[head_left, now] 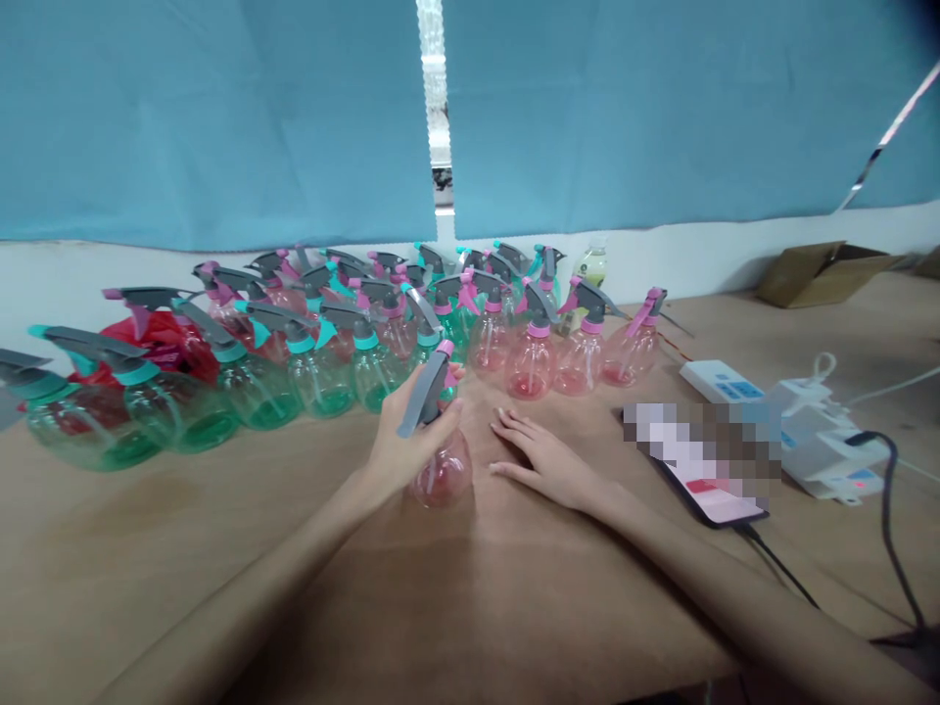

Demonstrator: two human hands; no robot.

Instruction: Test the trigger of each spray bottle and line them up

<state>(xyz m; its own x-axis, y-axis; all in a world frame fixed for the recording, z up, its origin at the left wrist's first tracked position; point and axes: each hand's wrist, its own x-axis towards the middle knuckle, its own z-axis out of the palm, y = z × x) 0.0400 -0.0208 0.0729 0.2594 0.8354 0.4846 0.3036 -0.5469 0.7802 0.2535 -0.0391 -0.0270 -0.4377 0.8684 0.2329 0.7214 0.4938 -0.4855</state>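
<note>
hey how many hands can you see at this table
2. The left hand is wrapped around a pink spray bottle; the right hand lies open, palm down, on the tabletop beside it. No others show.

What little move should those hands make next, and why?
Perhaps the left hand should move the pink spray bottle it holds over toward the pink bottles at the front: its tint matches theirs, while green bottles line the front on the left. The right hand rests beside it, holding nothing.
</note>
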